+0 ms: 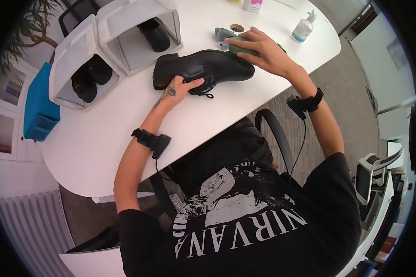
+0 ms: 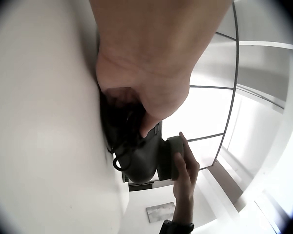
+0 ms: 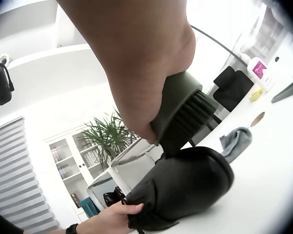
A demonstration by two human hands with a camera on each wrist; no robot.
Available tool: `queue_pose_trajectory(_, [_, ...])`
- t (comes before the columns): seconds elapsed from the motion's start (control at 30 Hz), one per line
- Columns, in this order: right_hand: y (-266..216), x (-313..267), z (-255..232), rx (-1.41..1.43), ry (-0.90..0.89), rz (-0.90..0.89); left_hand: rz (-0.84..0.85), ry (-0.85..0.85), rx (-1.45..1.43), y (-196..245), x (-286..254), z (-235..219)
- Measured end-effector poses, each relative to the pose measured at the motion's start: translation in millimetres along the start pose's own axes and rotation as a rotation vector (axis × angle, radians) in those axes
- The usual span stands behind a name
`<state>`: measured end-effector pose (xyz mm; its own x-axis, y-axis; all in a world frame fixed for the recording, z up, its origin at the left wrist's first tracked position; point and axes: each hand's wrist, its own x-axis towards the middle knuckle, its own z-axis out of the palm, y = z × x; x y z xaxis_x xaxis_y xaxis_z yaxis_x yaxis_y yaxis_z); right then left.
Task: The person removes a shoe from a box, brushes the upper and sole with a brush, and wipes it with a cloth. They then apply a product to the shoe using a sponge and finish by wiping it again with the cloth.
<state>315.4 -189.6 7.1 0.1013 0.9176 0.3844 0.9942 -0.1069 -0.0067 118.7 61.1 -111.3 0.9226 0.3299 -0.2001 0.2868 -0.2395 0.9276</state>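
Observation:
A black lace-up shoe point(image 1: 229, 67) lies tilted on its side on the white table, toe to the right and laces toward the person. My left hand point(image 1: 175, 90) grips it near the laced opening, thumb laid over the upper; the fingers inside the opening are hidden. Above the toe end, my right hand point(image 1: 268, 53) holds a green brush point(image 3: 178, 105) by its back. Dark green bristles point(image 3: 193, 114) show in the right wrist view, right at the shoe's upper edge. In the left wrist view, a black lace loop point(image 2: 121, 163) hangs by the shoe.
A grey-blue cloth point(image 1: 224, 34) lies beyond the brush, near a round table hole point(image 1: 236, 28). Two white boxes holding black shoes point(image 1: 155, 34) stand at the left back. A pump bottle point(image 1: 303, 30) stands at the far right; a blue organizer point(image 1: 41, 104) sits at the left.

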Motion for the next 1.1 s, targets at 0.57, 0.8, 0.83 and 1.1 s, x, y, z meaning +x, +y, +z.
queue_pose_trajectory(0.57, [-11, -8, 7, 0.030, 0.087, 0.014, 0.071, -0.086, 0.013, -3, 4, -5])
queue_pose_trajectory(0.8, [-31, 60, 36, -0.019, 0.171, -0.111, -0.040, -0.012, 0.108, -4, 6, -5])
queue_pose_trajectory(0.83, [-36, 73, 46, -0.061, 0.179, -0.161, -0.036, 0.003, 0.110, -11, 9, -3])
queue_pose_trajectory(1.1, [-72, 42, 51, -0.251, 0.207, -0.198, 0.141, -0.114, -0.144, -13, 8, -1])
